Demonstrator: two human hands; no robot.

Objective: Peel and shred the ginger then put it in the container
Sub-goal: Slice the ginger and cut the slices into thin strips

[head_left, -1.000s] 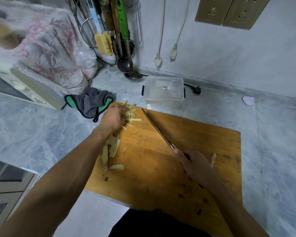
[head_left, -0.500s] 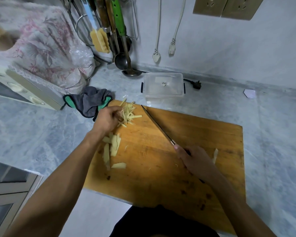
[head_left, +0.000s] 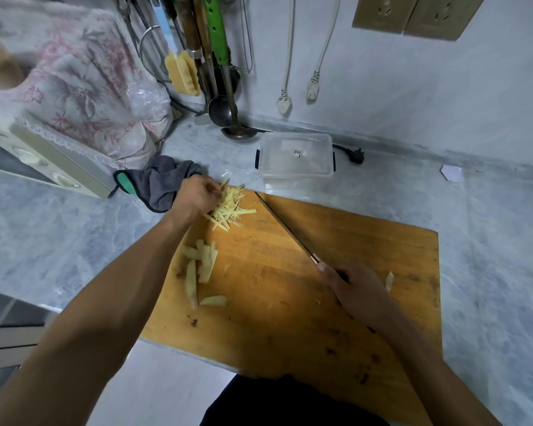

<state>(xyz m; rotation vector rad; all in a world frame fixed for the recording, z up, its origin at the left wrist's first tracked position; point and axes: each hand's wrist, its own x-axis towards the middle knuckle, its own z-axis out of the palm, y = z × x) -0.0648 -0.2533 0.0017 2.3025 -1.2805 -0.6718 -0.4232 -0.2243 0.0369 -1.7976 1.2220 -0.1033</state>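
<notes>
A pile of thin ginger shreds lies at the far left corner of the wooden cutting board. My left hand sits at the pile's left side, fingers curled and pinching some shreds. Several flat ginger slices lie nearer me on the board's left, and one small piece lies by my right hand. My right hand grips the handle of a long knife, its blade flat on the board and pointing toward the closed clear plastic container behind the board.
A grey and green cloth lies left of the board. A cloth-covered appliance stands at far left. Ladles and utensils hang at the wall corner, with cords and a plug behind the container. A paper scrap lies far right.
My left hand has shifted left off the shred pile, uncovering most of it. The right hand and knife have stayed put.
</notes>
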